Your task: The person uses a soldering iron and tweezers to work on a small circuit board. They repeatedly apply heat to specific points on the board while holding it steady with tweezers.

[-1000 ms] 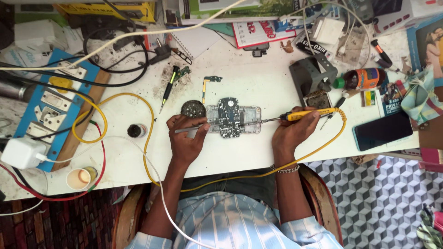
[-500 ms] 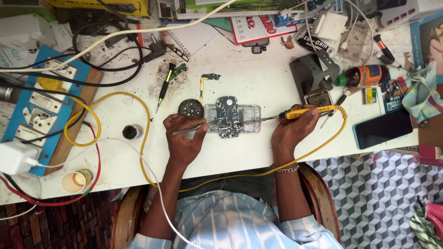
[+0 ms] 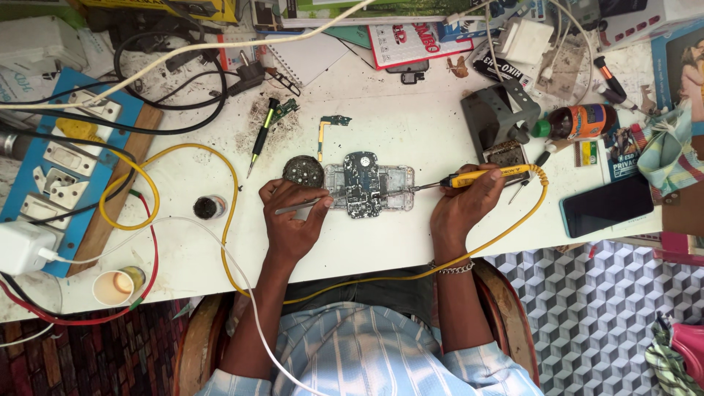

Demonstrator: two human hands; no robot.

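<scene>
A dark circuit board [image 3: 361, 183] lies on a clear plastic holder [image 3: 400, 189] in the middle of the white table [image 3: 396, 125]. My right hand [image 3: 463, 205] grips a yellow-handled soldering iron [image 3: 480, 176]; its metal tip points left and reaches the holder's right side. A pair of metal tweezers [image 3: 297, 207] is pinched in my left hand [image 3: 293, 216], with the tips at the holder's left edge. A round dark tin [image 3: 303, 171] sits just above my left hand.
A grey iron stand [image 3: 495, 117] and an orange bottle [image 3: 583, 121] stand at the right, a black phone [image 3: 607, 205] nearer the edge. A screwdriver [image 3: 259, 138], a small black pot [image 3: 209, 207], a blue switchboard [image 3: 62, 161] and tangled cables fill the left.
Both hands stay at the board with the same tools. The view has drifted slightly; the iron's tip and tweezers show no clear shift.
</scene>
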